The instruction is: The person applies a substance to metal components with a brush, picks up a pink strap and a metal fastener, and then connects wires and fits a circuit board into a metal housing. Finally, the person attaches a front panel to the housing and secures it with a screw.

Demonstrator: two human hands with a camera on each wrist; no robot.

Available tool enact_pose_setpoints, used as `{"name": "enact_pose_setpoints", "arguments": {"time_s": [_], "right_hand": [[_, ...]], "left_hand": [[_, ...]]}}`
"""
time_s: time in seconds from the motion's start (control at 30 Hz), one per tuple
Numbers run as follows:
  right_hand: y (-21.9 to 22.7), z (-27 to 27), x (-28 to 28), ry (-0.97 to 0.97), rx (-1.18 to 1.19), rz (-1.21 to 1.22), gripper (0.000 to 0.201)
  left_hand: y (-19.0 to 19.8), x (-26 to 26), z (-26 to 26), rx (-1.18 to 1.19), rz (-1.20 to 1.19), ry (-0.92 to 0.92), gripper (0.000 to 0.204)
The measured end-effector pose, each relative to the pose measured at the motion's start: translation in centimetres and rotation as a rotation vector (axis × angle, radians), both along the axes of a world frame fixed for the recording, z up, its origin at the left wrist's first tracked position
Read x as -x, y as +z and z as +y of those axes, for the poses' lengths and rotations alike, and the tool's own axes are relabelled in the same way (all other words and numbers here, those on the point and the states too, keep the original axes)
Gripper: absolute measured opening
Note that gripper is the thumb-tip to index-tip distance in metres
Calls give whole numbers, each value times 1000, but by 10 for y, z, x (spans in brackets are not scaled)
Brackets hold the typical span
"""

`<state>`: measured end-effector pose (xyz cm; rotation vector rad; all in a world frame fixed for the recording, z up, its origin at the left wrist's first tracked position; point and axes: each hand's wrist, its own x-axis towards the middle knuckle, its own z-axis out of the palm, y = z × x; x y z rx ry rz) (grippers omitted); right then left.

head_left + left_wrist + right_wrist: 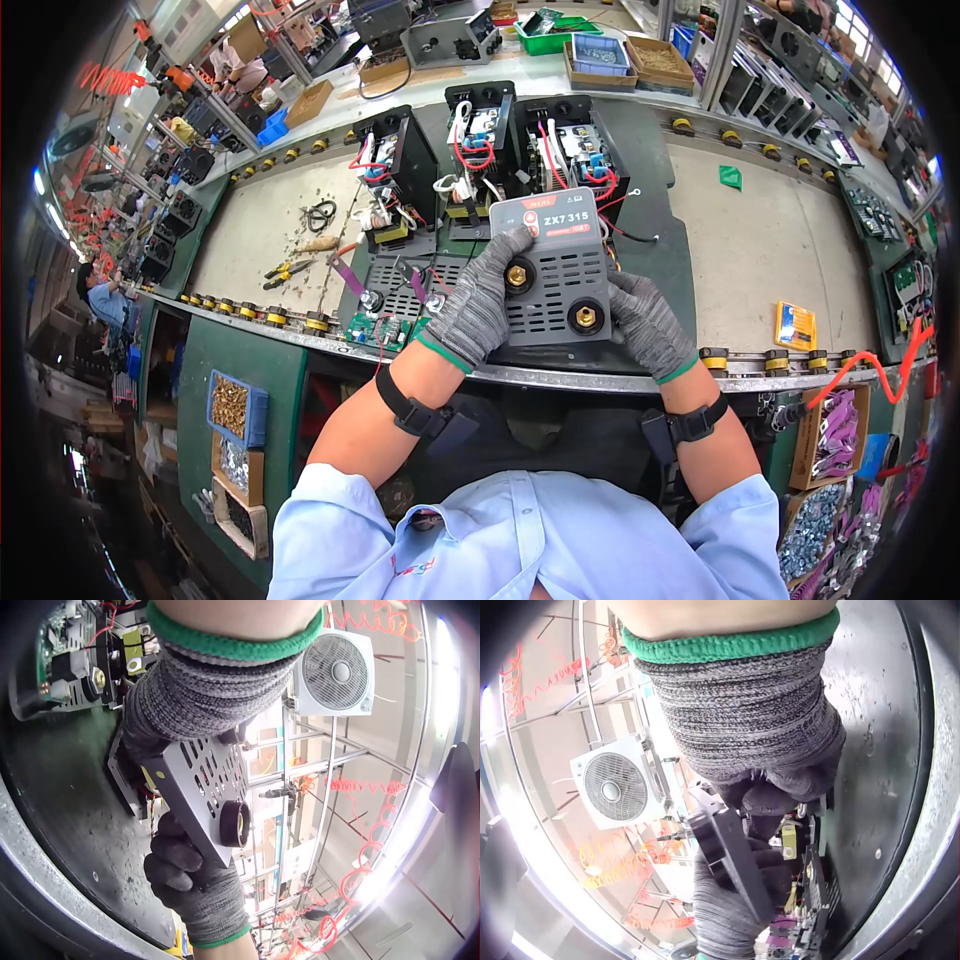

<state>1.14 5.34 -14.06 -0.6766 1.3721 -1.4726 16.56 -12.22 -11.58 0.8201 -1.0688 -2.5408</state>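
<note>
At the near edge of the workbench, on a dark rubber mat (pixel 660 270), both gloved hands hold a grey vented metal front panel (pixel 555 275) with two brass terminal sockets and a red label reading ZX7 315. The left hand (pixel 478 305) wraps over the panel's left side, fingers curled across its face and gripping it; the right hand (pixel 648 322) clasps the lower right corner, fingers curled round the edge. Seen from the left wrist, the panel (pixel 199 796) stands tilted off the mat, pinched between the two gloves.

It looks like a stiff, fairly light sheet part, though the sockets add weight low down. Its slotted face and thin edges could bite or bend, so the side edges seem the safest hold. Behind it stand open black welder chassis with red and white wiring (pixel 480 150).
</note>
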Motion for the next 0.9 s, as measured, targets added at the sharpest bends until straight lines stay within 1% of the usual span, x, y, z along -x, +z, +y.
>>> {"name": "enact_pose_setpoints", "arguments": {"time_s": [0.07,0.13,0.17,0.23,0.27,0.33,0.37,0.43,0.5,0.57,0.63,0.67,0.7,0.73,0.77,0.83,0.87,0.9], "right_hand": [[-6,0,-3,16,9,-10,37],[-20,-4,-6,-38,113,-64,39],[-23,-4,-7,-36,110,-64,39],[-23,-6,-12,-97,103,-63,40],[-19,-5,-11,-94,99,-63,40],[-7,-2,-11,-23,97,-236,41],[-9,-2,-11,-21,95,-236,41],[-13,-2,-15,-40,129,-451,41],[-13,-2,-19,-57,142,-460,42],[-18,-1,-22,-78,155,-471,43],[-29,-2,-21,-51,265,-464,32],[-30,0,-22,-50,264,-463,32],[-26,2,-24,-51,286,62,30],[-23,2,-26,-50,295,586,33],[-22,-2,-28,-48,292,586,33],[-22,-9,-32,-213,173,-352,45],[-28,-8,-34,-211,172,-352,45],[-38,-9,-37,-208,235,-135,41]], "left_hand": [[0,2,-2,-46,-1,-9,72],[-1,5,-3,-99,15,-8,72],[-2,5,-3,-102,15,-6,72],[6,4,1,-70,-10,50,61],[11,4,2,-74,-10,53,61],[20,3,4,-87,-24,137,57],[18,5,2,-88,-24,139,57],[14,9,-3,-81,-43,161,53],[15,11,-3,-84,-65,169,51],[17,11,-3,-81,-51,136,51],[20,13,-1,-82,-63,147,51],[20,14,0,-82,-74,160,51],[20,14,0,-83,-73,161,51],[19,14,1,-64,-59,164,51],[19,14,1,-47,-45,168,52],[17,14,2,-46,-68,174,52],[16,14,3,-41,-90,178,53],[16,14,3,-41,-89,179,53]]}}
